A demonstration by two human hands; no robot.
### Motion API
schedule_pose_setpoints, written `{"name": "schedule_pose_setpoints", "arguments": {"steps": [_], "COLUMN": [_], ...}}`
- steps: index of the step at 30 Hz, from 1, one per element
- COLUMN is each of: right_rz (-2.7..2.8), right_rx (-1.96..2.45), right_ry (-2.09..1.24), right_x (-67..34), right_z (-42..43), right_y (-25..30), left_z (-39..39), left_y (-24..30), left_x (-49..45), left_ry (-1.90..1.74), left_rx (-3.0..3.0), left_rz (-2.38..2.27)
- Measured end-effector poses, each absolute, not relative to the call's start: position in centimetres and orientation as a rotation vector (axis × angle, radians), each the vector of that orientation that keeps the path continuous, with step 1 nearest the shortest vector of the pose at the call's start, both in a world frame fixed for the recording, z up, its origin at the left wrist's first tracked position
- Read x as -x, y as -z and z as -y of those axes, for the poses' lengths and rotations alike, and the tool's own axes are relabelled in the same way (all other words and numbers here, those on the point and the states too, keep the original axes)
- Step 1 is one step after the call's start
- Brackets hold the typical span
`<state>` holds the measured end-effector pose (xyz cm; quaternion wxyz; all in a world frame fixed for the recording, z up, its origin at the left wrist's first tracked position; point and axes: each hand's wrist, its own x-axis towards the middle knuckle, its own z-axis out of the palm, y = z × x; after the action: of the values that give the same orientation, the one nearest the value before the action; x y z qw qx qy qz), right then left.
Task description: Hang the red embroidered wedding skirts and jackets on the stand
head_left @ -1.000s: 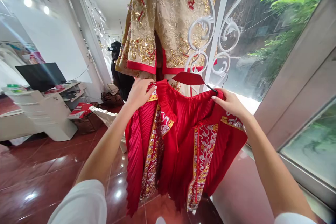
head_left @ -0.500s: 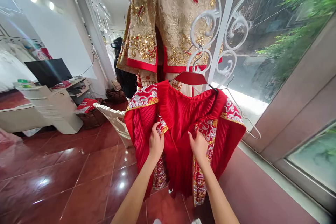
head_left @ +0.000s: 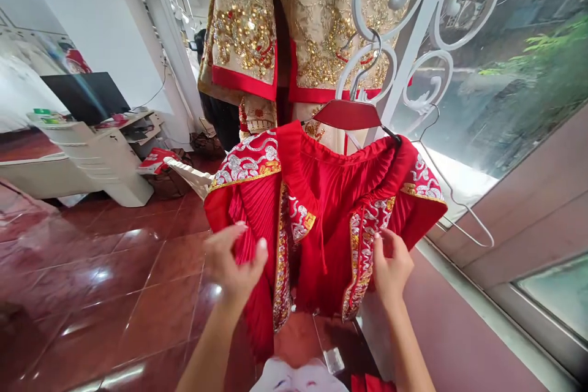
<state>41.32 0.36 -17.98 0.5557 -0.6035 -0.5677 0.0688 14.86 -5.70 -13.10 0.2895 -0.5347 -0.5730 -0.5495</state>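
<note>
red pleated skirt [head_left: 321, 220]: hangs by its waistband from the red hanger, in the middle of the view, well above the floor; opens at the front into pleated panels.
red hanger [head_left: 349, 116]: sits across the top of the skirt; hooks into a curl of the white scrolled rack.
white scrolled rack [head_left: 416, 30]: stands upright just behind the skirt, against the window.
left hand [head_left: 232, 266]: raised before the pleats on the skirt's left side, fingers spread and slightly curled, thumb held apart; blurred, so contact with the cloth cannot be told.
right hand [head_left: 390, 263]: fingers bent close together, pinches the edge of the embroidered band on the skirt's right panel.
embroidered band [head_left: 362, 245]: gold, white and red stitching; runs down the inner edge of the right panel, with a matching strip down the left panel.
gold sequinned jacket [head_left: 294, 18]: hangs above and just behind the skirt; red hems at sleeve and bottom edge.
white wire hanger [head_left: 463, 208]: dangles to the right of the skirt, near the sill.
window [head_left: 528, 73]: fills the right side, green leaves behind the glass.
white desk [head_left: 101, 165]: far left, well apart from the skirt; carries a dark monitor [head_left: 85, 98].
floor [head_left: 114, 282]: glossy red tiles, bright with reflected light.
</note>
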Motion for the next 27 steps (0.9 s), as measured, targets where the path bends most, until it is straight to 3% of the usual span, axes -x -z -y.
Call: {"name": "schedule_pose_setpoints", "arguments": {"steps": [3,7,11,16,19,21,27], "right_rz": [1.319,1.397,1.353,1.325,1.508,1.651,1.883], "right_rx": [1.341,1.265,1.169,1.376,1.425,1.424,1.271], "right_ry": [-0.217,-0.28,0.184,0.623,0.293,0.033,0.137], "right_x": [-41.2,-40.2,-41.8,-46.9,-49.0,-49.3,-47.5], "right_z": [-0.7,-1.0,-3.6,-7.2,-7.3,-7.4,-10.3], "right_y": [16.8,16.6,12.1,3.5,1.2,0.6,-1.4], "left_z": [4.3,-0.1,-3.2,-3.6,-3.7,-4.2,-6.3], "left_y": [6.1,1.6,2.3,0.9,-1.0,-1.3,2.4], "left_x": [-13.0,-11.7,-10.8,-8.5,-7.7,-7.8,-8.0], "left_ry": [1.366,1.332,1.225,1.083,0.981,1.098,1.481], "left_rx": [1.287,1.678,1.736,2.001,2.197,2.336,2.222], "left_rz": [1.504,1.709,1.805,1.853,1.834,1.726,1.474]}}
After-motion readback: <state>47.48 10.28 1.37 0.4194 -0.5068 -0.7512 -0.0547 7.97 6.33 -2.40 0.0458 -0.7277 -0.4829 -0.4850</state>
